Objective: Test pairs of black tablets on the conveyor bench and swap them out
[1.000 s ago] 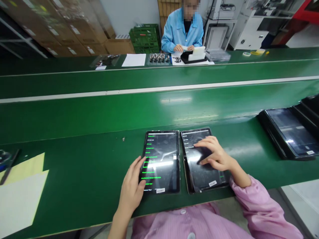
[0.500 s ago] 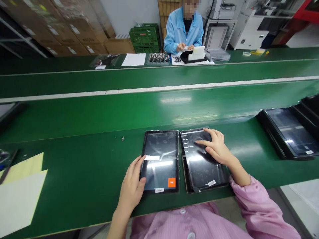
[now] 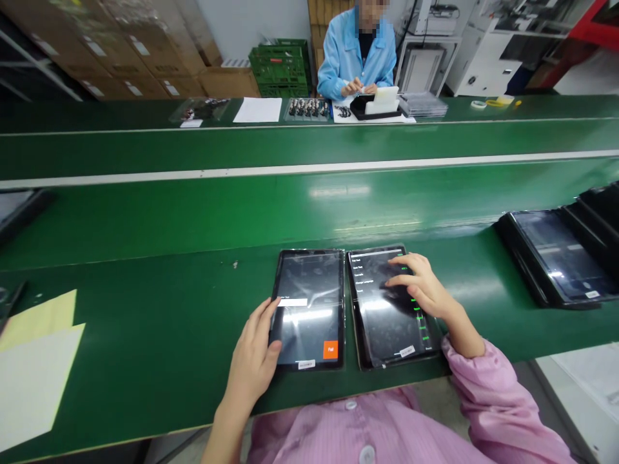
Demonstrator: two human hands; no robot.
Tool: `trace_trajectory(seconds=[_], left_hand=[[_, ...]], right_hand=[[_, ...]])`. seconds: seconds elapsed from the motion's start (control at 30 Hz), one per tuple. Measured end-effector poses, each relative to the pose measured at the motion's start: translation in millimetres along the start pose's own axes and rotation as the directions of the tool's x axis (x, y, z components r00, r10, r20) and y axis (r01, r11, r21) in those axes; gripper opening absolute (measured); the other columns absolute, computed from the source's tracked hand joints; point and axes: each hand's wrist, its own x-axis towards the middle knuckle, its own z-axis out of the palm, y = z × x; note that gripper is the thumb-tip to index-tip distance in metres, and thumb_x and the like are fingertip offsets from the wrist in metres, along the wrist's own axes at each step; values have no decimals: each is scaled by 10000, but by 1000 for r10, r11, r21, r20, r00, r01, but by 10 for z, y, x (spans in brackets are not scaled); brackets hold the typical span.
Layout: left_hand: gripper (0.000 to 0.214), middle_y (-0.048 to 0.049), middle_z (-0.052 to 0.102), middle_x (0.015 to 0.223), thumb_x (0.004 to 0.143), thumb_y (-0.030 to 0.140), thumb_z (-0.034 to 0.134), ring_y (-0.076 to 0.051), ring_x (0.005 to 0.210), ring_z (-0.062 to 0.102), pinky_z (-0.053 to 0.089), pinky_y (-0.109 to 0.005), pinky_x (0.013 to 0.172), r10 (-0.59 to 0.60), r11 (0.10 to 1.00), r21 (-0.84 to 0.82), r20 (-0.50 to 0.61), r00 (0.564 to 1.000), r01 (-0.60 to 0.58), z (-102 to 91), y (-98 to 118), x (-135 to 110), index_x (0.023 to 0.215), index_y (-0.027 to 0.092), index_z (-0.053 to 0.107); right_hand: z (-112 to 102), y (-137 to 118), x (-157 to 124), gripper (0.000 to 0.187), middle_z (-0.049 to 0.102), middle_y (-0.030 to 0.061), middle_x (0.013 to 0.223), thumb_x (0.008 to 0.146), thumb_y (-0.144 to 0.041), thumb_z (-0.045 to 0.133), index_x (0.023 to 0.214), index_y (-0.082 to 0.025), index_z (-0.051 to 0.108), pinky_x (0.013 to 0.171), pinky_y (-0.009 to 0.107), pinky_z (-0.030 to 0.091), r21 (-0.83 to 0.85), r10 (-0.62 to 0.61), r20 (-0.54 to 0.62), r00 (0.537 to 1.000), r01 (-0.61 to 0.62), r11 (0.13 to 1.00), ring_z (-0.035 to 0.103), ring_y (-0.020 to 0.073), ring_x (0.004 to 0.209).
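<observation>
Two tablets lie side by side on the green bench before me. The left tablet [image 3: 309,335] has a dark screen with a white bar and an orange "Fail" box at its lower right. My left hand [image 3: 254,354] rests at its left edge, fingers stretched out and fingertips over the screen's side. On the right tablet [image 3: 382,328] a text menu shows, with green words down the right side. Above that screen is my right hand [image 3: 423,287], fingers apart and holding nothing; whether a fingertip touches the glass I cannot tell.
More tablets [image 3: 563,251] in black trays stand at the right. Paper sheets [image 3: 41,380] lie at the left. Beyond the raised green strip, a person in a blue jacket [image 3: 333,61] works beside a black holder [image 3: 374,116] and a tray of small parts [image 3: 307,109].
Green words have appeared along the right side of the right tablet's screen. My right hand's fingers have shifted slightly on that tablet. My left hand stays at the left tablet's edge.
</observation>
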Motion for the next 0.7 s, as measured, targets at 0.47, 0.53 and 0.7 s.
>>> trace_trajectory(seconds=[0.47,0.53,0.7], left_hand=[[764,-159,466,1451,944,716,167,-331,1335,474,426,-515,1074,-46,999,11,25,999,46,-32,47,17,1512,238,348],[761,-159,465,1450,946,711,164,-330,1331,478,441,-509,1057,-48,999,23,24,999,48,-28,47,18,1515,239,345],[730,-167,491,1407,958,686,182,-336,1236,551,506,-490,960,-42,995,96,43,998,37,-51,42,35,1452,224,458]], right_hand=[[65,-216,38,496,430,20,1483,1026,-360,326,903,-332,806,1114,652,186,19,-157,152,976,156,988,362,347,1311],[-2,-184,-2,557,418,-1,1494,1034,-418,266,927,-340,807,1115,630,226,62,-152,-14,988,153,986,398,343,1275],[-135,-87,-77,572,549,37,1321,1037,-443,281,875,-324,817,1039,570,355,7,72,-339,938,-74,997,478,332,1171]])
